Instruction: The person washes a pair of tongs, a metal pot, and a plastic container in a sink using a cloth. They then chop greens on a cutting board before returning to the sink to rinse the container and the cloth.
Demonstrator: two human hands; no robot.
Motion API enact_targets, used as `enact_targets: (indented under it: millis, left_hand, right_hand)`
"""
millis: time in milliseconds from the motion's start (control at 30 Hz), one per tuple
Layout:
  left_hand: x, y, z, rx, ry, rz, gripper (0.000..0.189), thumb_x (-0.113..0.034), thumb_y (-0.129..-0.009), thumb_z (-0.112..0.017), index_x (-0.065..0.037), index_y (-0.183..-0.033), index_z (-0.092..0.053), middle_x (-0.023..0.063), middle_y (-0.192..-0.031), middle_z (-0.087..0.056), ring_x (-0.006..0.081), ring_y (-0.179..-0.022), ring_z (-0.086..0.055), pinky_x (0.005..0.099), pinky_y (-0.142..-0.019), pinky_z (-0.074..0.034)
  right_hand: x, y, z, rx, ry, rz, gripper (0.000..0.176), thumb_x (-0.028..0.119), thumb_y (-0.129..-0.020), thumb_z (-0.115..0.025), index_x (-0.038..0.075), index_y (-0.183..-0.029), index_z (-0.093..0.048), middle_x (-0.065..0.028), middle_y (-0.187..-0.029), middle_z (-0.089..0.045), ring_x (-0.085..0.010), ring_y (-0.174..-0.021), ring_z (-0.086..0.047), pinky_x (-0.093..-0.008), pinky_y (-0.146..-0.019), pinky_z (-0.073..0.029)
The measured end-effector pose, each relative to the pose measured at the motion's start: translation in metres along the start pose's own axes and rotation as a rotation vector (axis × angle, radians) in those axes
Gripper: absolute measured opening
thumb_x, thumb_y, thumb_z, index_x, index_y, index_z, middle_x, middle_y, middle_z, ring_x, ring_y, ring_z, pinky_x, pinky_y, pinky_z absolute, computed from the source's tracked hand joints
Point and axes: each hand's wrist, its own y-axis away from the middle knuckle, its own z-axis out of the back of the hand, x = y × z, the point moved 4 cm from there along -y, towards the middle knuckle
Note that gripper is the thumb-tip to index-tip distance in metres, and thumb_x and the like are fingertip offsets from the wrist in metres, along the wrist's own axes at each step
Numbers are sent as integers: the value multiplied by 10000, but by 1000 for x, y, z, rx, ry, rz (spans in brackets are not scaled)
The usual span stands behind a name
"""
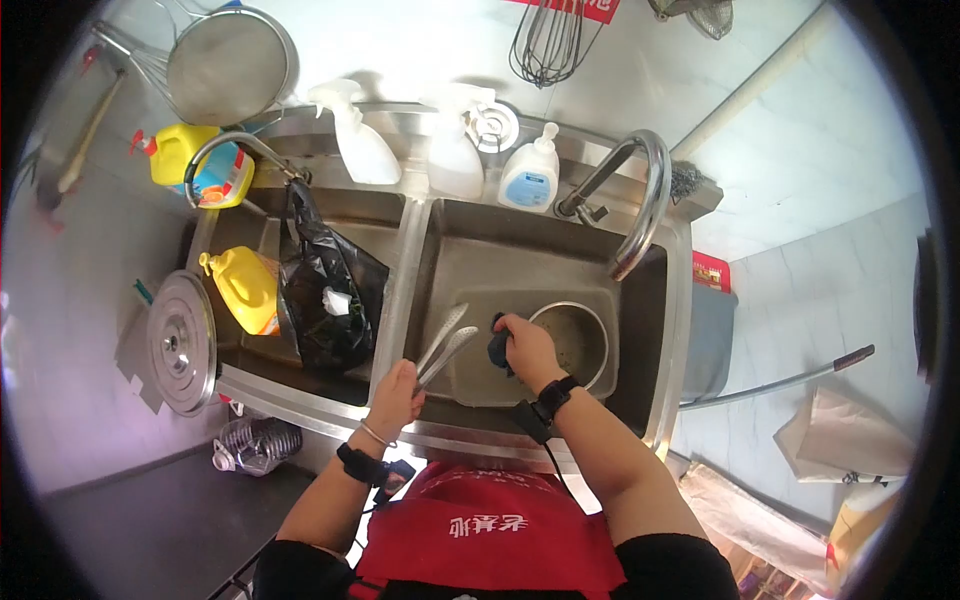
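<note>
Tongs (463, 338): sitting in the left hand (396, 394), fingers closing round the handle end, the two arms standing apart.
Cloth (498, 350): dark, bunching in the closed right hand (530, 350), not touching the tongs.
Round vessel (606, 345): standing in the right basin (500, 250), specks showing inside.
Progress: both hands are holding their things; how clean the tongs are, I cannot tell.

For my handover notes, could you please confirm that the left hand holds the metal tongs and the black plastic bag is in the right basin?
The basin is wrong: the head view shows the black plastic bag in the left basin. The left hand does hold the metal tongs.
</note>
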Motion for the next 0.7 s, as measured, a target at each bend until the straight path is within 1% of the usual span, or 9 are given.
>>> enact_targets:
  millis: [33, 100, 200, 233, 300, 400, 533, 633, 700]
  left_hand:
    - [-7, 5, 3, -2, 0, -5, 320, -380, -973, -369, -129, -782, -425, -9, -552, -396, 83, -407, -349, 229, -375, -291]
    - [-9, 14, 2, 88, 511, 224, 313, -407, -974, -356, -173, -773, -408, -45, -522, -333, 49, -383, -261, 200, -347, -227]
    - [-9, 19, 7, 229, 779, 271, 310, -401, -975, -339, -181, -767, -409, -55, -522, -303, 48, -366, -239, 199, -334, -210]
    - [-8, 20, 9, 231, 778, 267, 310, -401, -975, -339, -181, -767, -409, -55, -522, -303, 48, -366, -239, 199, -334, -210]
    - [-9, 23, 9, 282, 914, 289, 309, -389, -979, -323, -182, -765, -407, -57, -525, -291, 47, -364, -232, 197, -328, -199]
    - [-10, 27, 10, 330, 969, 313, 314, -388, -980, -317, -181, -761, -406, -61, -526, -293, 47, -365, -230, 196, -330, -197]
    - [-10, 28, 14, 446, 937, 319, 314, -401, -981, -311, -200, -758, -406, -56, -539, -289, 58, -386, -241, 212, -354, -204]
    - [-9, 25, 13, 368, 806, 320, 314, -398, -976, -325, -187, -758, -405, -48, -542, -313, 63, -388, -250, 211, -358, -214]
    - [-6, 19, 26, 103, 190, 117, 299, -347, -970, -366, -161, -738, -403, -50, -533, -344, 66, -380, -269, 212, -337, -213]
  right_hand:
    - [4, 3, 1, -1, 0, 5, 231, 22, -786, -464, 109, -959, -590, -137, -900, -638, -340, -883, -596, -425, -744, -469]
    - [9, 10, -3, 132, -39, -25, 239, 18, -784, -460, 101, -964, -593, -154, -927, -632, -354, -898, -590, -436, -767, -466]
    - [2, 24, -24, 239, -9, 75, 232, 37, -787, -470, 90, -975, -596, -169, -949, -626, -357, -917, -586, -432, -788, -463]
    - [-3, 28, -29, 235, -8, 79, 232, 37, -787, -470, 90, -975, -596, -169, -949, -626, -357, -917, -586, -432, -788, -463]
    - [-10, 37, -44, 418, 28, 86, 246, 45, -761, -551, 80, -1001, -592, -166, -1012, -605, -354, -954, -571, -423, -818, -462]
    - [-15, 48, -53, 460, 89, 80, 270, 26, -771, -501, 71, -1022, -590, -178, -1034, -596, -359, -963, -573, -419, -818, -459]
    - [-17, 59, -55, 457, 106, 62, 286, 14, -760, -512, 72, -1028, -591, -174, -1075, -573, -364, -977, -565, -418, -825, -459]
    - [-23, 68, -56, 459, 145, 26, 297, 9, -749, -522, 75, -1030, -592, -169, -1078, -569, -356, -993, -559, -414, -839, -456]
    - [-22, 72, -59, 434, 133, 56, 305, 7, -743, -522, 77, -1031, -593, -168, -1077, -570, -354, -1002, -555, -414, -849, -451]
